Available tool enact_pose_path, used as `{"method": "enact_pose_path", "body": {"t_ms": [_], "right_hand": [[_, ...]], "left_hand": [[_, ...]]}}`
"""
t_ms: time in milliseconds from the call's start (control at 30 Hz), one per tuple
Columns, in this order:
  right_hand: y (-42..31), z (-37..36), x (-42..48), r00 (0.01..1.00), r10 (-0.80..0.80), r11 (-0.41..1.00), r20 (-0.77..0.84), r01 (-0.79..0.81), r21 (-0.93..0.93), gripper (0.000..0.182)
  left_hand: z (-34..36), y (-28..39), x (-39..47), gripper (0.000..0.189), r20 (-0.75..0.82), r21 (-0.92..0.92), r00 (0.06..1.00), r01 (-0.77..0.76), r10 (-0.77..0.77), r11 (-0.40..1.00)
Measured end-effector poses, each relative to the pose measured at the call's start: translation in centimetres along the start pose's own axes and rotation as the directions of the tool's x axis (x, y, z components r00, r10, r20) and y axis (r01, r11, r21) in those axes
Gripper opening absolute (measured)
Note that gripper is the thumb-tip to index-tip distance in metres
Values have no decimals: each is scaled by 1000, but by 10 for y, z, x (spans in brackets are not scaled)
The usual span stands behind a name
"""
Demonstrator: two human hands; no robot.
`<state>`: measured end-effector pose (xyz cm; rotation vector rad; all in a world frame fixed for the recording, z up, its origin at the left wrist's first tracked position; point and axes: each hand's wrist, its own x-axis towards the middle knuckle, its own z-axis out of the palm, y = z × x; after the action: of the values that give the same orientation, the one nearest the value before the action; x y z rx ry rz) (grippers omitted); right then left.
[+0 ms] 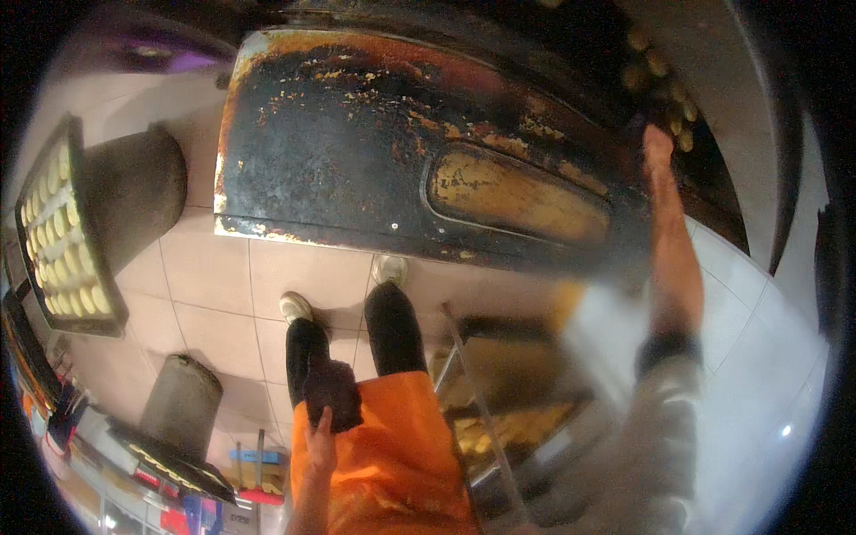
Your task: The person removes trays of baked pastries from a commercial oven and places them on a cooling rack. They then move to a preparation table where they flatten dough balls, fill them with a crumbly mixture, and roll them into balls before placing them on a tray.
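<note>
My left hand (322, 441) holds a dark cloth pad (333, 396) in front of my orange apron (394, 435). My right arm stretches far forward, and my right hand (657, 144) is at the dark opening beside the large scorched metal oven door (321, 154), near rounded pale dough pieces (675, 107) inside. Its fingers are blurred and dark, so what it touches is hard to tell. The door stands open across the view, with an oblong browned window (518, 194) in it.
At left, a tray of pale dough pieces (63, 247) rests on a grey cylindrical stand (134, 187). Another tray (177, 468) lies by a second cylinder (180, 401). A metal-framed rack (481, 394) with trays stands close at my right leg. Boxes (257, 461) are behind.
</note>
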<state>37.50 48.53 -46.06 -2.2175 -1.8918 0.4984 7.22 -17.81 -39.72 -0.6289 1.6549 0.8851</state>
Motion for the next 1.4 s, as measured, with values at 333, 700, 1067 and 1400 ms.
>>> {"method": "enact_pose_path", "body": {"t_ms": [333,700,1067,1400], "right_hand": [[67,46,-219,996,-84,996,-39,83,-28,43],[-111,165,-389,982,188,895,-18,-163,415,48],[-349,81,-357,901,-20,-468,433,-391,793,37],[26,-148,-349,883,422,150,207,-293,944,40]], "left_hand": [[-31,36,-17,46,-39,137,991,133,-128,982],[-109,62,-44,46,254,233,949,-250,189,940],[-67,108,-55,47,57,-118,966,-244,252,963],[40,215,4,42,81,57,753,-657,653,752]]}}
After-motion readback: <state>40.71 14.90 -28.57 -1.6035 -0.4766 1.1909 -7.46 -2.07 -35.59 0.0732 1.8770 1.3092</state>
